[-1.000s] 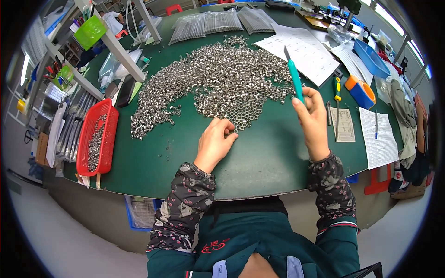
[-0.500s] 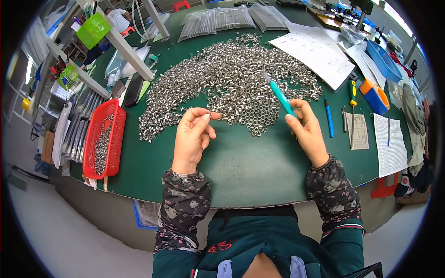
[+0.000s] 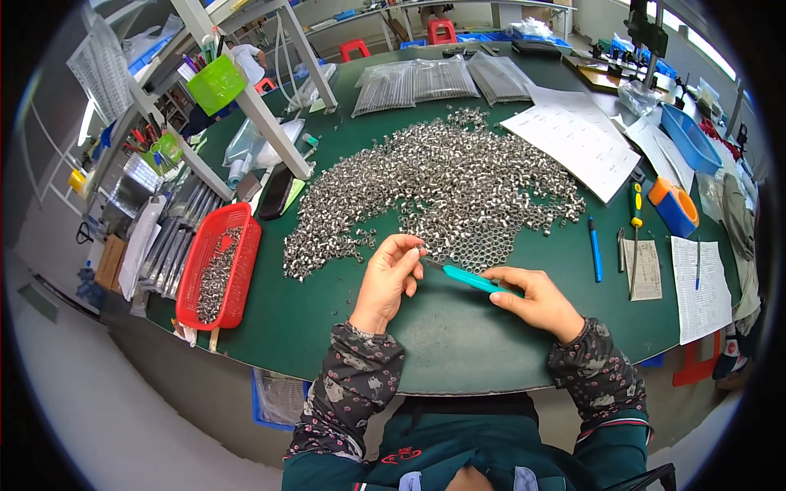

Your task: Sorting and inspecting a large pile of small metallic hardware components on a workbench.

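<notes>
My right hand grips a teal-handled craft knife, its thin blade pointing left. The blade's tip reaches the fingertips of my left hand. Pinched between the thumb and forefinger there is a small metal ring, partly covered by the fingers. Just beyond both hands spreads a wide heap of small shiny metal rings on the green table. At the near side of the heap, several rings stand on end, packed close together in one layer.
A red basket with more rings stands left. To the right lie a blue pen, a yellow-and-green screwdriver, a blue-and-orange tape dispenser and paper sheets. Bagged rods lie at the back; a shelf post rises at left.
My right hand has lowered the craft knife and turned it leftward, bringing its blade to the ring in my left fingers. The whole view has shifted too.
</notes>
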The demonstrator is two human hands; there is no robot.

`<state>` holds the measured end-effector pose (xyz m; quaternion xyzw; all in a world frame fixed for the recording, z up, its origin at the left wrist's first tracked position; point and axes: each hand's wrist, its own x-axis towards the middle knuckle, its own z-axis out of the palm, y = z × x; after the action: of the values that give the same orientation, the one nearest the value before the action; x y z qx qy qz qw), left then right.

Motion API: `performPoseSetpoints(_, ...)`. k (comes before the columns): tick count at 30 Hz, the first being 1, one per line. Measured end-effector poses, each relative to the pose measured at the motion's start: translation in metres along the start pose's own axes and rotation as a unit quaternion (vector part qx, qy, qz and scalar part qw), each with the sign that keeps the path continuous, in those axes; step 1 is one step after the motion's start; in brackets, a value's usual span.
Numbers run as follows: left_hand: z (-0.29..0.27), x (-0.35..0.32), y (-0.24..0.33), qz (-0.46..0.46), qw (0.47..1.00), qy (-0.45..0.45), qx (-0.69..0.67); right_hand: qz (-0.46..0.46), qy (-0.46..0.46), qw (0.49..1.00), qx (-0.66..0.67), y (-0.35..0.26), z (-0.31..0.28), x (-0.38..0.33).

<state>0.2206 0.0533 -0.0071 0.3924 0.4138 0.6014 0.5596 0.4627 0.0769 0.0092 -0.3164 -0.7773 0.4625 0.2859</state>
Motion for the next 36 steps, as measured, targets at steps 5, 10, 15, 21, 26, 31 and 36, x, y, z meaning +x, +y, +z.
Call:
performPoseSetpoints(5,-0.002,-0.001,-0.001,-0.003,1.000,-0.023,-0.005,0.033,0.015,0.999,-0.007,-0.004,0.001,0.002)
performPoseSetpoints(10,0.000,0.002,-0.003,-0.002,1.000,-0.014,0.024,0.011,0.024,1.000,-0.014,0.007,0.003,0.004)
performPoseSetpoints(15,0.000,0.002,-0.004,-0.002,0.999,-0.019,0.031,0.008,0.013,1.000,0.009,0.007,0.002,0.003)
performPoseSetpoints(21,-0.003,0.002,-0.006,-0.004,1.000,-0.021,0.019,0.021,0.004,1.000,-0.019,0.004,-0.001,0.004)
performPoseSetpoints(26,-0.004,0.002,-0.008,-0.008,1.000,-0.017,0.011,-0.024,0.039,0.993,-0.107,0.009,0.001,0.003)
performPoseSetpoints(31,-0.003,0.002,-0.011,0.012,1.000,-0.003,0.029,-0.027,0.050,0.988,-0.141,0.006,0.002,0.001)
performPoseSetpoints(36,-0.001,0.002,-0.011,0.016,0.999,0.011,0.051,-0.013,0.059,0.982,-0.181,-0.001,0.003,0.000)
